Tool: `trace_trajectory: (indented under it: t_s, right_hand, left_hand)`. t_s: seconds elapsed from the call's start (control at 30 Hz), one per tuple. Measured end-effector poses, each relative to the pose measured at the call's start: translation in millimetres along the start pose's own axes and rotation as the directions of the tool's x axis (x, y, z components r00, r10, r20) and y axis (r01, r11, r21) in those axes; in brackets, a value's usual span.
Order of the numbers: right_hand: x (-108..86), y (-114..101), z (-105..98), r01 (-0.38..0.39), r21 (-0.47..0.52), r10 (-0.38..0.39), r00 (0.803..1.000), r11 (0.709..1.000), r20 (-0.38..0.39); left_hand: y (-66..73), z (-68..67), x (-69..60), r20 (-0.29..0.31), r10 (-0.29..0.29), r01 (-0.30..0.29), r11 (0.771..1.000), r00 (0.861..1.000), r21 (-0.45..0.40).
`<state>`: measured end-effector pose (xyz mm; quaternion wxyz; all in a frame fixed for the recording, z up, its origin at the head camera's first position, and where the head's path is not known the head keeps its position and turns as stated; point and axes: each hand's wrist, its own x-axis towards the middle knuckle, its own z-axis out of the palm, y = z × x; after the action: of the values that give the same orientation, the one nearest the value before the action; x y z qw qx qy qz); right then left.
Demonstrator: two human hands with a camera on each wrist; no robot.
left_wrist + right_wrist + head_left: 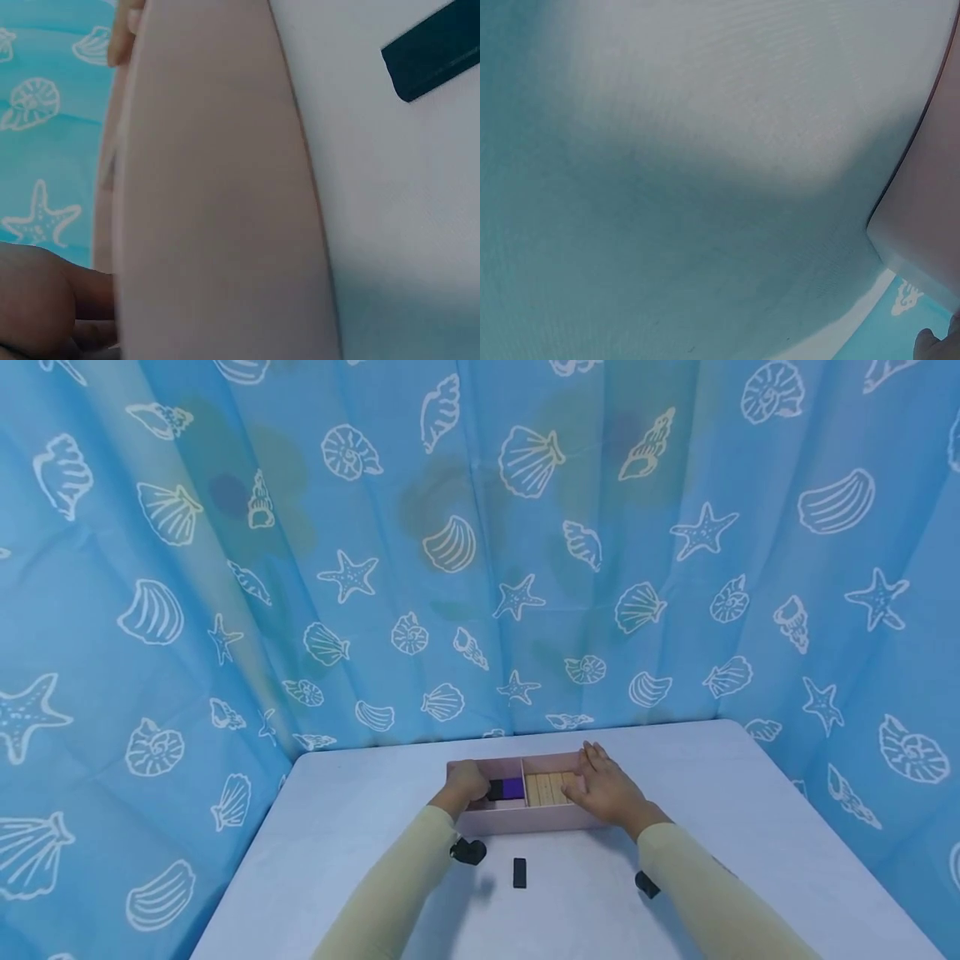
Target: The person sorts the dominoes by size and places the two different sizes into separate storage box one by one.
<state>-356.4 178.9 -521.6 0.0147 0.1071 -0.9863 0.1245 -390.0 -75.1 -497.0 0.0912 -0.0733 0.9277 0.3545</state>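
A pink two-compartment box sits on the white table. In the head view, my left hand reaches over its left end with fingers bent and pinches a black block inside the left compartment. A purple block lies right beside it, against the divider. In the left wrist view the left hand shows behind the box wall, its fingertips partly hidden. My right hand rests over the box's right end with fingers extended. Light wooden blocks line the right compartment, partly covered by that hand.
Another black block lies on the table in front of the box. A blue shell-patterned curtain hangs behind the table and along both sides. Black straps or mounts sit below the wrists.
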Motion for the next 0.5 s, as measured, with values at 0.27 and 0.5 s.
trace_trajectory:
  t_s: [0.27, 0.5]
  right_hand:
    - [2.7, 1.0, 2.8, 0.004, 0.001, -0.004, 1.000, 1.000, -0.013]
    - [3.0, 1.7, 4.2, 0.009, -0.002, -0.010, 1.000, 1.000, -0.024]
  left_hand:
    - [3.7, -15.6, -12.4, 0.072, 0.008, 0.003, 0.989, 0.997, -0.149]
    - [0.5, -18.4, -21.0, 0.094, 0.030, -0.009, 0.976, 0.995, -0.219]
